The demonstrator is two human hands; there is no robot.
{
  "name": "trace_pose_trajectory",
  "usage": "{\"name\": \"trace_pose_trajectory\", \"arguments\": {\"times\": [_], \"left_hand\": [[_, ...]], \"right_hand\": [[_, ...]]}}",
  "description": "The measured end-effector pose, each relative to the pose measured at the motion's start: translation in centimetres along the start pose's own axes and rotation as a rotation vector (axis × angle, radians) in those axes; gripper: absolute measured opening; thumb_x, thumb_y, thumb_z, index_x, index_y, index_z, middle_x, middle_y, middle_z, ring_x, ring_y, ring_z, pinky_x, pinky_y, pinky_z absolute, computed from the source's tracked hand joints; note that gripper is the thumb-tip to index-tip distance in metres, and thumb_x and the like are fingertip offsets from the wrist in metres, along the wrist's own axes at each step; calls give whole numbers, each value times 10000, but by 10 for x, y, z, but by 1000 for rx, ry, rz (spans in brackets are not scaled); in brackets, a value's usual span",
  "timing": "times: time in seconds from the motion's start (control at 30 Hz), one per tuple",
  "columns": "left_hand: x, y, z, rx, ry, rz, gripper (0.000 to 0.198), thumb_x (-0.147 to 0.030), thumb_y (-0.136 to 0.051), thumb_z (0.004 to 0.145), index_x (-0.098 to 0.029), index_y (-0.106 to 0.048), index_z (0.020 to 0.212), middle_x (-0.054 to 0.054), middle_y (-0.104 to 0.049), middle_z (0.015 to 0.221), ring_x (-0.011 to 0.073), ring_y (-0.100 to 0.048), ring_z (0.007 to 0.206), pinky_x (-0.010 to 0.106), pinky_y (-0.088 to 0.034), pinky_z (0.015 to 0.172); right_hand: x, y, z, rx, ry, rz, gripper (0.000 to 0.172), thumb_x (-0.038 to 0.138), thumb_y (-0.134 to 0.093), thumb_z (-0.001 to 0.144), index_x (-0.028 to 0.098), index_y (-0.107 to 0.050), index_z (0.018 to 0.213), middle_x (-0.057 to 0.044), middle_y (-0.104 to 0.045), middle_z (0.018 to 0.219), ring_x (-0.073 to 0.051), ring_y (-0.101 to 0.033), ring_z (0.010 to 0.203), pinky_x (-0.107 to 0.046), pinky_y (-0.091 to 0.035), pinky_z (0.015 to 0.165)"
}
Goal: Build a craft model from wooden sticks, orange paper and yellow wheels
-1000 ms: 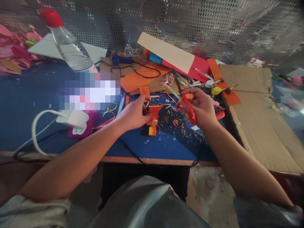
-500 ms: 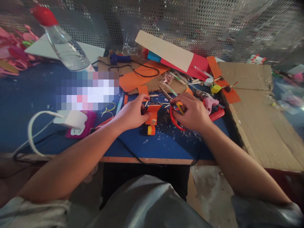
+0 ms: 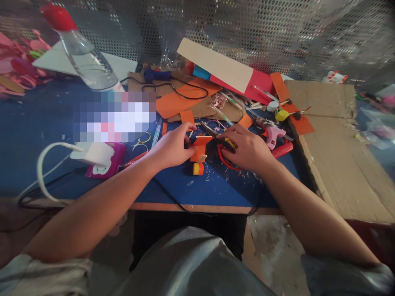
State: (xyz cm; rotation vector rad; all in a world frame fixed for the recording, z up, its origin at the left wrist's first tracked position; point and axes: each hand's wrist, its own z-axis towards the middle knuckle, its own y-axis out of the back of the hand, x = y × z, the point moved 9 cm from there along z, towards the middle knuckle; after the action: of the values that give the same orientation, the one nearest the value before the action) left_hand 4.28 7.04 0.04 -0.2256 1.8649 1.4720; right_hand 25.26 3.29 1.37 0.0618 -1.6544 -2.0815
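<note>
My left hand (image 3: 179, 149) pinches a small folded orange card piece (image 3: 199, 149) between thumb and fingers. Short pale wooden sticks (image 3: 202, 158) stick out at the card's lower end, beside a small round yellow-and-orange piece (image 3: 198, 169). Just to the right, my right hand (image 3: 247, 148) is closed around a slim tool with a yellow handle (image 3: 230, 143). Its dark pointed end (image 3: 211, 130) reaches left toward the card's top edge; whether it touches the card I cannot tell. A red loop handle (image 3: 222, 160) lies under my right fingers, partly hidden.
A pink glue gun (image 3: 274, 135) lies right of my right hand. Orange card strips (image 3: 188, 119), offcuts and sticks litter the blue table (image 3: 173, 187). To the left stand a water bottle (image 3: 92, 68) and a white charger (image 3: 92, 155). Cardboard (image 3: 348, 164) lies at right.
The tool in my right hand has swung lower and left, its point now nearer the card's top edge. The card has tilted slightly in my left hand.
</note>
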Motion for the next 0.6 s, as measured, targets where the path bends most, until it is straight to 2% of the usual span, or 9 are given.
{"name": "trace_pose_trajectory", "arguments": {"times": [0.17,0.47,0.6], "left_hand": [[0,-1,0,7,-4,-7,600,-284,-751,895,-269,-572,1468,-3,-808,978,215,-729,886,369,-462,801],[-2,0,0,-14,-17,3,564,-290,-755,903,-258,-595,1443,9,-786,990,212,-709,876,370,-455,799],[-3,1,0,-22,-28,11,542,-308,-746,909,-257,-598,1429,9,-771,980,208,-692,856,376,-455,798]], "right_hand": [[0,3,0,18,10,-49,355,337,-776,927,258,-795,1272,-110,-782,1326,-331,-793,987,-435,-603,705],[5,1,-1,94,99,12,354,391,-711,1012,253,-780,1331,-141,-760,1334,-347,-789,1090,-470,-651,835],[7,4,2,68,104,95,307,407,-700,1038,229,-788,1273,-152,-786,1250,-355,-790,1106,-497,-650,908]]}}
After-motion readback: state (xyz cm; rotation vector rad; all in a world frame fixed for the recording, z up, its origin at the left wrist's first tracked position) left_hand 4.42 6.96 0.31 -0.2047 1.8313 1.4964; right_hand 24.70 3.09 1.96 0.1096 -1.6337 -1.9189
